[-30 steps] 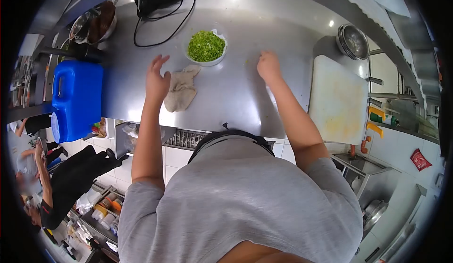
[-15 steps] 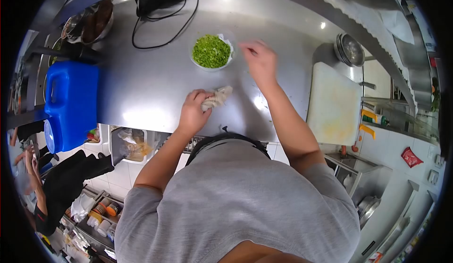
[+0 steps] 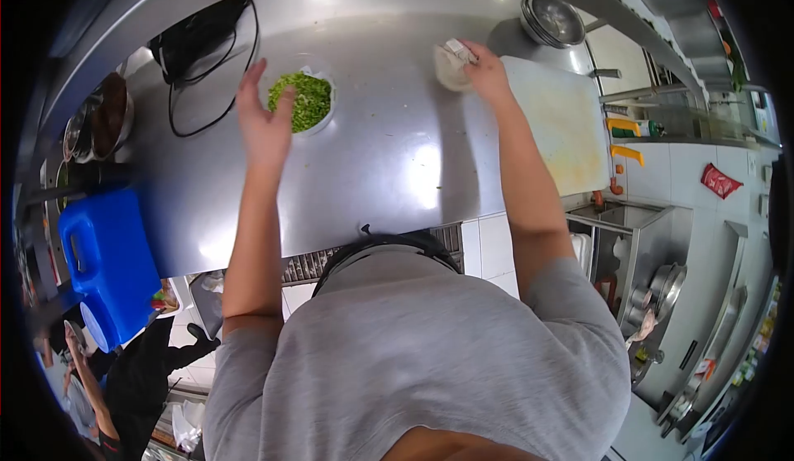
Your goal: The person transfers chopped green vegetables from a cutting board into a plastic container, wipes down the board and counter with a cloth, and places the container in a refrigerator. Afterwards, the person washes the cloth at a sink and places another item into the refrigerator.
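My right hand [image 3: 490,74] grips a crumpled off-white cloth [image 3: 452,71] on the steel worktop, close to the upper left corner of the white cutting board [image 3: 554,126]. My left hand [image 3: 266,126] is empty, its thumb and fingers spread. It is at the left side of a clear bowl of chopped greens [image 3: 310,107], with the thumb overlapping the bowl's left part in view. I cannot tell whether the thumb touches the bowl. Something white lies inside the bowl's rim behind the greens. A few tiny green scraps [image 3: 439,187] dot the steel.
A blue jug [image 3: 112,262] stands at the worktop's left edge. A black object with a looped cable [image 3: 198,43] lies at the back left. Stacked metal bowls [image 3: 552,20] sit at the back right. Another person's arm [image 3: 93,378] shows at the lower left.
The cloth has passed from my left hand to my right, which has moved right. My left hand has moved up beside the bowl and opened. The view has turned.
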`<state>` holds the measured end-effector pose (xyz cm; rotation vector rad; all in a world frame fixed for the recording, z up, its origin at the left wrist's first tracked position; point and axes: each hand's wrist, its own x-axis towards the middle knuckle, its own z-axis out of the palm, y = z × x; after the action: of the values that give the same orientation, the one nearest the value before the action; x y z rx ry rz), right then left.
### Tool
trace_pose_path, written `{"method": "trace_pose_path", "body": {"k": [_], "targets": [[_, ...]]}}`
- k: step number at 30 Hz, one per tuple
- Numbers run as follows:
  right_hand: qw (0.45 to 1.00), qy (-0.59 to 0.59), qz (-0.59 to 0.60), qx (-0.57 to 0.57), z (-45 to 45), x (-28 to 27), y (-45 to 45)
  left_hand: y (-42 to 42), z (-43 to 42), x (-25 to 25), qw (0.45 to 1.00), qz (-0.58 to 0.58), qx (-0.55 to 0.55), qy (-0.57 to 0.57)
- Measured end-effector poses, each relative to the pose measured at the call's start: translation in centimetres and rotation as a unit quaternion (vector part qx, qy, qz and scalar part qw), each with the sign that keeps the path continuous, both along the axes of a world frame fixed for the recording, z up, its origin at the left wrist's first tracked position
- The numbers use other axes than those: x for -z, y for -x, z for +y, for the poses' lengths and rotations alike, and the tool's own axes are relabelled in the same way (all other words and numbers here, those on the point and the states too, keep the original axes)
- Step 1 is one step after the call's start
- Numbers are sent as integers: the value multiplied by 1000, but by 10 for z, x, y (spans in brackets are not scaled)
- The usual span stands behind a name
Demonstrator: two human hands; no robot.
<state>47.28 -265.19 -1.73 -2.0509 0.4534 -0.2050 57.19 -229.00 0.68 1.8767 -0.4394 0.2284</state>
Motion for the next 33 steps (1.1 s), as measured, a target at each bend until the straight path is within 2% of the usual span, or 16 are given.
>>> {"method": "trace_pose_path", "body": {"k": [2, 5, 8, 10, 13, 14, 17, 18, 19, 22, 24, 28, 29, 31, 32, 33], "targets": [[956, 291, 23, -6, -58, 85, 7, -3, -3, 5, 998, -18, -10, -58], [929, 364, 56, 15, -18, 71, 27, -7, -2, 15, 989, -47, -43, -132], [929, 343, -26, -133, 49, 60, 134, -17, 23, 35, 979, -58, -65, -182], [914, 330, 90, -217, 75, 64, 228, -18, 40, 42, 980, 3, -77, -184], [962, 140, 148, -181, 85, 16, 301, -17, 53, 58, 975, 135, -75, -162], [988, 59, 123, -74, 70, 12, 310, -20, 57, 72, 974, 145, -72, -158], [982, 174, -11, 68, 6, -25, 243, -14, 47, 69, 966, 232, -42, -103], [943, 325, -36, 59, -12, -45, 206, -14, 42, 64, 960, 268, -26, -81], [935, 341, -72, 57, -23, -58, 169, -15, 39, 66, 962, 259, -22, -77], [910, 405, -89, -28, -71, 5, 72, -16, 39, 69, 965, 253, -15, -76], [834, 541, 107, 9, -41, 45, 52, -14, 38, 57, 958, 272, -8, -88], [799, 567, 172, -101, 46, 44, 155, -1, 61, 40, 968, 248, 0, -32], [841, 480, 249, 34, 75, 32, 193, 4, 73, 38, 967, 253, -2, -10], [843, 256, 472, -38, 84, -26, 256, 10, 84, 31, 963, 267, -13, 20], [818, 161, 546, -77, 51, -10, 298, 14, 85, 25, 960, 277, -25, 25], [866, 153, 472, -69, 19, -4, 342, 17, 85, 19, 960, 280, -19, 26]]}}
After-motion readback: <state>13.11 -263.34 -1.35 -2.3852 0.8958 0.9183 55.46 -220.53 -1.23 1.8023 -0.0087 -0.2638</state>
